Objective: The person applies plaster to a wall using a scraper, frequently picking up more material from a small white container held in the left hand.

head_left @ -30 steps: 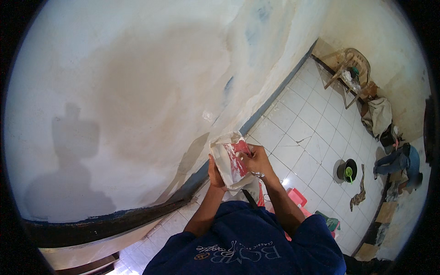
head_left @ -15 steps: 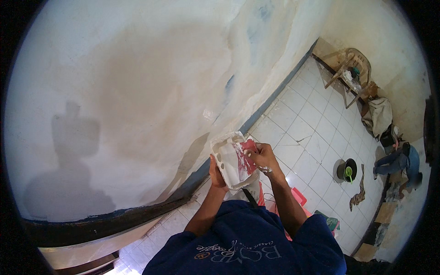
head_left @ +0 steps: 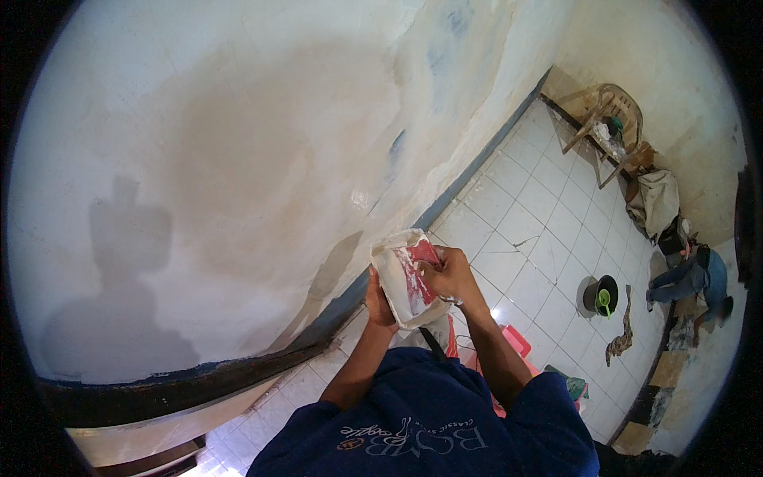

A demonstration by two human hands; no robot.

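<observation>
In front of my chest, my left hand is closed around the side of a white rectangular container smeared with pale putty. My right hand grips a red putty spreader, its flat blade coated with white paste and tilted inside the container. White smears mark my right wrist. My right fingertips are partly hidden behind the hand.
A patchy white wall rises on the left, close to the container. On the tiled floor to the right stand a black bucket with a green dipper and, farther back, a plastic chair. A rag lies near the bucket.
The red spreader has shifted slightly left and lower inside the container, with my right hand turning along with it. The container has tilted a little; my left hand keeps its hold.
</observation>
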